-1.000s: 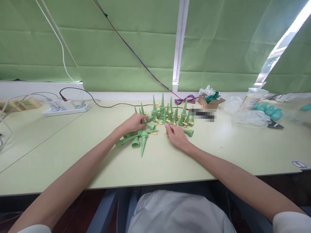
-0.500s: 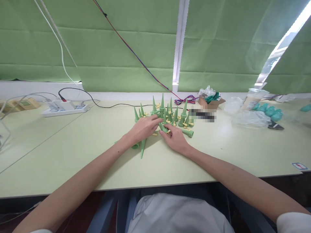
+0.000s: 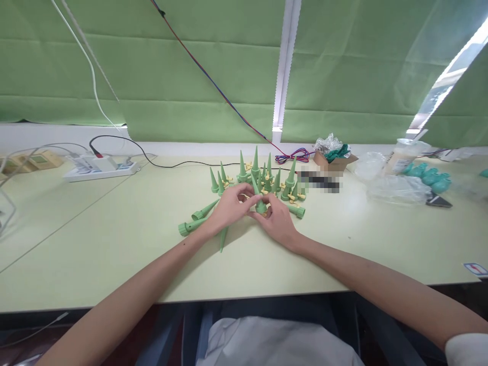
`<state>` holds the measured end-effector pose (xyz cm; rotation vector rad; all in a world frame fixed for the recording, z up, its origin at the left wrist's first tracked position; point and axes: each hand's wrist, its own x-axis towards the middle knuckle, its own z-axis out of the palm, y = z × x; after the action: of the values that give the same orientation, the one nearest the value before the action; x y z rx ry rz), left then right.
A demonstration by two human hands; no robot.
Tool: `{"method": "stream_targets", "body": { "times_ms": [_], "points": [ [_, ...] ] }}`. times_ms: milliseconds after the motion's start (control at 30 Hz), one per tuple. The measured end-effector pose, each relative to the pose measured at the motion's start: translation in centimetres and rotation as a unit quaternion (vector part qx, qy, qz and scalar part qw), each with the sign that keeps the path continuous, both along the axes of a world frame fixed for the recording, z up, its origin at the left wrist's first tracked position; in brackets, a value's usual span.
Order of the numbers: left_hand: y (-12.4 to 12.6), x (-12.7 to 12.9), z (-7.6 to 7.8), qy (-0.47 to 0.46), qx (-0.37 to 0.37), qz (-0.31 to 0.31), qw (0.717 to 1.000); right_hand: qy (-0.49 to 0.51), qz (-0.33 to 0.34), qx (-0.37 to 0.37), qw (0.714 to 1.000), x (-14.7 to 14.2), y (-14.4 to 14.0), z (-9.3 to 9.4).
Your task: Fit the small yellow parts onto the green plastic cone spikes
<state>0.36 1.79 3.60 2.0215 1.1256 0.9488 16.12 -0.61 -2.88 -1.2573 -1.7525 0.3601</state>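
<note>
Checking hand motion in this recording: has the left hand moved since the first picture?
Yes: the left hand has shifted rightward, farther from the white power strip.

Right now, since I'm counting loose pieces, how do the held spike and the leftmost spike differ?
The held spike is between the left hand and right hand, while the leftmost spike lies on the table. The held spike points up, slightly tilted; the leftmost spike is on its side, wide end leftward. The held spike's tip shows, but the leftmost spike's is hidden behind the left wrist. Both are green.
</note>
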Motion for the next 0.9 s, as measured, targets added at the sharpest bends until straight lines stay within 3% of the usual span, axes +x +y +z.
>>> {"method": "stream_targets", "body": {
  "times_ms": [133, 533, 767, 900],
  "points": [
    [0.0, 0.3, -0.2, 0.021, 0.021, 0.008, 1.000, -0.012, -0.002, -0.003, 1.000, -0.1, -0.1, 0.0],
    [-0.2, -1.4, -0.8, -0.009, -0.029, -0.001, 1.000, 0.042, 0.031, -0.038, 0.998, 0.3, -0.5, 0.3],
    [0.0, -1.8, -1.6, 0.045, 0.026, -0.009, 0.999, 0.042, 0.009, 0.033, 0.999, 0.8, -0.4, 0.7],
    [-0.1, -1.8, -1.9, 0.097, 0.042, -0.008, 0.994, -0.024, -0.010, 0.046, 0.999, 2.0, 0.6, 0.5]
  ]
}}
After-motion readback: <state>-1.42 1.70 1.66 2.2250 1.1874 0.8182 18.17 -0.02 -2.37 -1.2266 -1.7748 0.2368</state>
